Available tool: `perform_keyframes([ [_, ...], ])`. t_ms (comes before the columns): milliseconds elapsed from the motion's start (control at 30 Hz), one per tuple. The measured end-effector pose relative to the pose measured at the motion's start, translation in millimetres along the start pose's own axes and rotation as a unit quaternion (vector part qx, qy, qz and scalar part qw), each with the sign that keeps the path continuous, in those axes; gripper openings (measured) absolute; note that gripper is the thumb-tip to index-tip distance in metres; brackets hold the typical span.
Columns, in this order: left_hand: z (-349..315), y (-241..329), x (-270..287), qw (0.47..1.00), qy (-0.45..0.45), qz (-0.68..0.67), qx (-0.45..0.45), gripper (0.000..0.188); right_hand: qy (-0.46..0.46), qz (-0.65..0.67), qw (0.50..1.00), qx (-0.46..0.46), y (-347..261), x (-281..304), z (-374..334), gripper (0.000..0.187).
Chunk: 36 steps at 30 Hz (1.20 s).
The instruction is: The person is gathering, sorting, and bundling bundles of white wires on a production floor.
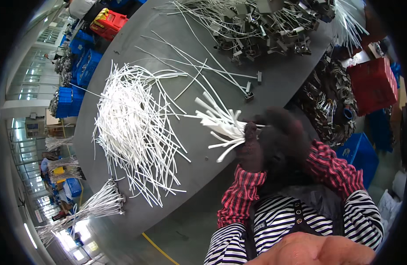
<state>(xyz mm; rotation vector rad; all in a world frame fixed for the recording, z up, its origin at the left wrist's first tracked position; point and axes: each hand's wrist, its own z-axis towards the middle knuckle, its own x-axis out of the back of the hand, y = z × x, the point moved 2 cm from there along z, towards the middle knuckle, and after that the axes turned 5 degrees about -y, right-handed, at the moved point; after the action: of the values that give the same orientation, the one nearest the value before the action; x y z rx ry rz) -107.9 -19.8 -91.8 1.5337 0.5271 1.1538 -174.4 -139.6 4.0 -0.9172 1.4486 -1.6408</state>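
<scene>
White tubes [223, 126] pointed lengthwise leftward from the nearer left hand [252, 149], clamped round them; rightward, the blurred right hand's [288, 132] grip couldn't be told.

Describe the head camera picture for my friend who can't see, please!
A person's dark-gloved left hand grips a bundle of white strands at a grey table, the blurred right hand beside it. A loose heap of strands lies to the left; a pile with metal-looking ends sits at the top.

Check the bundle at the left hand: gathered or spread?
Gathered at one end, spread at the other: the white bundle narrows at the left hand; its tips fan out.
</scene>
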Motion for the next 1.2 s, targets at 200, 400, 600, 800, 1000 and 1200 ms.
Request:
perform_keyframes([
  [200,43.7,20.9,42.8,0.996,0.047,0.005,0.072,0.028,-0.061,-0.24,0.967,0.054,-0.4,8.8,47.2,0.059],
  [400,61.3,73.2,63.4,0.943,0.031,-0.307,0.125,0.024,0.214,-0.481,0.84,0.135,-18.7,134.4,77.5,0.046],
  [600,57.9,117.4,10.3,0.887,-0.091,-0.439,0.11,0.024,0.095,-0.3,0.927,0.203,-5.6,148.5,60.7,0.023],
  [800,46.3,163.8,-66.3,0.967,-0.161,-0.181,-0.075,0.025,0.025,-0.164,0.982,0.085,-25.1,123.2,-47.5,0.02],
  [1000,33.8,180.8,-120.5,0.788,-0.122,-0.55,0.248,0.022,0.103,0.064,0.981,-0.151,11.3,174.4,-214.5,0.025],
  [1200,27.3,146.7,-123.5,0.794,-0.071,-0.561,0.223,0.023,0.316,-0.3,0.801,-0.411,82.9,278.8,-455.3,0.025],
])
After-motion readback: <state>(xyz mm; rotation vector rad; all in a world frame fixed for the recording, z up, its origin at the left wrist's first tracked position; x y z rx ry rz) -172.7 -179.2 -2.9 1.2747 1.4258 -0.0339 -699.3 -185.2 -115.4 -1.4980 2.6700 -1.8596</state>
